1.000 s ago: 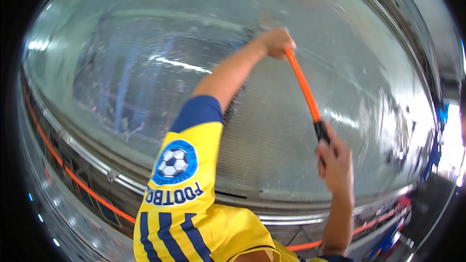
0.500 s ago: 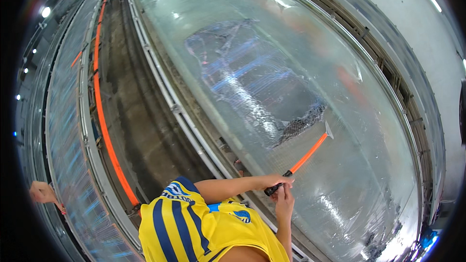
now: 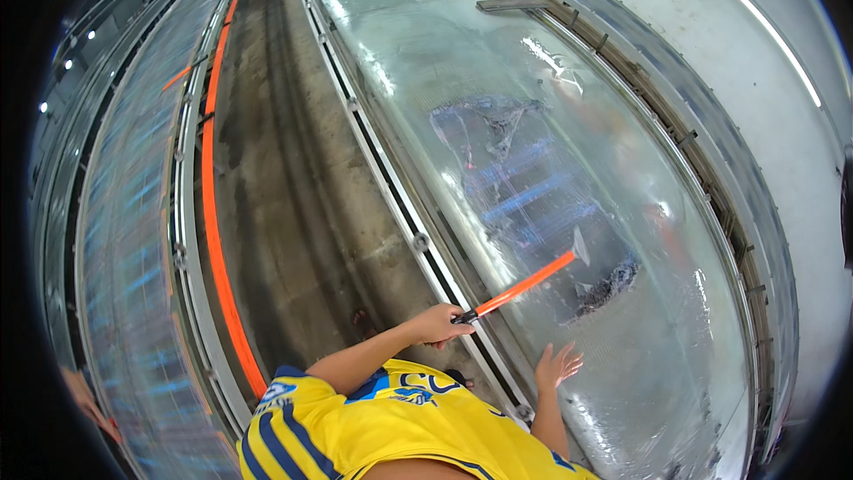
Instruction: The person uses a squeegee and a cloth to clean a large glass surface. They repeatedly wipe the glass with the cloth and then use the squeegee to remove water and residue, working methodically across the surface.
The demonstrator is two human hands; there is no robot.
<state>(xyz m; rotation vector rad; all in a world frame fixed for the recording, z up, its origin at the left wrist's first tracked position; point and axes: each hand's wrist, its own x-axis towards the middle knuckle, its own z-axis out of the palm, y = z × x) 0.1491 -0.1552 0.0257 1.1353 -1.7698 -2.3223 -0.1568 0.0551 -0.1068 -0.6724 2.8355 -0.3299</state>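
Scraper [image 3: 526, 284], gripped by the left hand [image 3: 435, 324], extends over the dark sheet [image 3: 533, 202], spread but crumpled at one edge; right hand [image 3: 555, 368] open.

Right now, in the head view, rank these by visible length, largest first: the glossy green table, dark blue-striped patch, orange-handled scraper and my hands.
1. Glossy green table
2. Dark blue-striped patch
3. Orange-handled scraper
Left hand and right hand: shorter than the scraper, too alike to rank.

From head height the fisheye looks steeply down, close above the yellow shirt [image 3: 391, 431] at bottom centre, facing along the tabletop [image 3: 657, 364] toward the frame's top; its bent rim probably distorts distances.
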